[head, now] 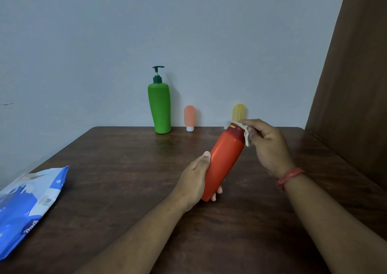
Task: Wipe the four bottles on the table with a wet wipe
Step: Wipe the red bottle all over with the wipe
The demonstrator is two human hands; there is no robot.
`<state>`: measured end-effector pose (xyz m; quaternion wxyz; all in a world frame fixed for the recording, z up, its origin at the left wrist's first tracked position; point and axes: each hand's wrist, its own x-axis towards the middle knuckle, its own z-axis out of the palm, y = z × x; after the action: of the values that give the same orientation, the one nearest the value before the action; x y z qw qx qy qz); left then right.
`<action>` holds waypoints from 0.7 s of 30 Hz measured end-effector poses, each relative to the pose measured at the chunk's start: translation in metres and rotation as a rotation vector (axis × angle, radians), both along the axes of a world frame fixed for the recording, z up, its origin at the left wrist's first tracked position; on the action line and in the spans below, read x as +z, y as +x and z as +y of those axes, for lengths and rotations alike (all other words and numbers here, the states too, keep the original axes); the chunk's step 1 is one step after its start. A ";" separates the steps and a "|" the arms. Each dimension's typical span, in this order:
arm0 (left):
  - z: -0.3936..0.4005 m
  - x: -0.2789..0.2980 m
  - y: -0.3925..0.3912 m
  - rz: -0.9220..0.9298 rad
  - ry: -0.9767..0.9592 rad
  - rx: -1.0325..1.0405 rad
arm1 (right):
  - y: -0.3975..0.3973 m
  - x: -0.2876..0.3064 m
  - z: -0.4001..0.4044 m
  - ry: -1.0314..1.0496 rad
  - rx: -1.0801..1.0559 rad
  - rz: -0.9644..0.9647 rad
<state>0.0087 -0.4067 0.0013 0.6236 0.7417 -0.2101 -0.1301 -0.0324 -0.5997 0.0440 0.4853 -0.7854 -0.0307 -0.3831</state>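
Table (125, 190), wipe pack (27, 206) far left

A single wide-angle view comes from a camera worn on the person's head, looking forward and slightly down across the brown counter (117, 190) toward the pale wall (104, 43) behind it. The counter's far edge meets the wall about halfway up the frame, and its near part runs out at the bottom. Both forearms enter from the lower edge, close to the lens, large. A brown curtain (356, 85) closes the right side. The wide lens bends straight edges near the borders.
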 end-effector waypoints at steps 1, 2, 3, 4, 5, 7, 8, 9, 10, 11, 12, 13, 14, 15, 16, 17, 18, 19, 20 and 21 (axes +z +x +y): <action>0.001 -0.002 0.000 0.044 -0.021 -0.069 | -0.001 0.000 0.000 0.070 0.087 -0.010; 0.003 0.002 -0.001 0.079 -0.038 -0.123 | -0.001 0.000 -0.001 0.100 0.153 -0.016; 0.005 0.004 -0.002 0.091 -0.065 -0.154 | 0.000 -0.001 -0.002 0.112 0.208 -0.012; 0.006 0.006 -0.002 0.105 -0.087 -0.181 | 0.001 -0.001 -0.001 0.122 0.261 0.002; 0.006 0.009 -0.004 0.111 -0.085 -0.194 | 0.003 -0.003 -0.001 0.144 0.313 0.020; 0.006 0.010 -0.004 0.122 -0.078 -0.201 | 0.006 -0.006 0.000 0.217 0.372 0.042; 0.007 0.010 -0.004 0.130 -0.086 -0.205 | 0.006 -0.007 0.002 0.245 0.349 0.044; 0.007 0.010 -0.004 0.132 -0.083 -0.205 | 0.007 -0.008 0.004 0.252 0.291 0.046; 0.008 0.013 -0.006 0.145 -0.092 -0.207 | 0.008 -0.008 0.008 0.237 0.214 0.045; 0.008 0.013 -0.005 0.160 -0.111 -0.204 | 0.009 -0.008 0.013 0.210 0.128 0.038; 0.008 0.012 -0.004 0.184 -0.132 -0.199 | 0.009 -0.009 0.018 0.188 0.042 0.022; 0.008 0.013 -0.004 0.210 -0.144 -0.199 | 0.010 -0.010 0.024 0.188 -0.034 0.000; 0.008 0.014 -0.005 0.234 -0.154 -0.204 | 0.011 -0.012 0.031 0.210 -0.089 -0.024; 0.009 0.015 -0.005 0.252 -0.168 -0.203 | 0.010 -0.012 0.037 0.251 -0.117 -0.051; 0.009 0.013 -0.005 0.269 -0.182 -0.205 | 0.009 -0.013 0.042 0.298 -0.125 -0.074; 0.009 0.012 -0.005 0.284 -0.198 -0.211 | 0.008 -0.013 0.047 0.342 -0.124 -0.089; 0.009 0.012 -0.006 0.298 -0.218 -0.214 | 0.006 -0.012 0.050 0.380 -0.118 -0.102; 0.010 0.012 -0.007 0.310 -0.234 -0.222 | 0.004 -0.010 0.053 0.415 -0.105 -0.116; 0.010 0.012 -0.007 0.321 -0.247 -0.229 | 0.003 -0.009 0.054 0.454 -0.088 -0.133; 0.010 0.012 -0.008 0.328 -0.256 -0.235 | 0.002 -0.008 0.055 0.489 -0.073 -0.148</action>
<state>0.0010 -0.3968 0.0132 0.7190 0.5959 -0.2057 -0.2926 -0.0302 -0.5451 0.0357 0.6430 -0.6152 0.0560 -0.4527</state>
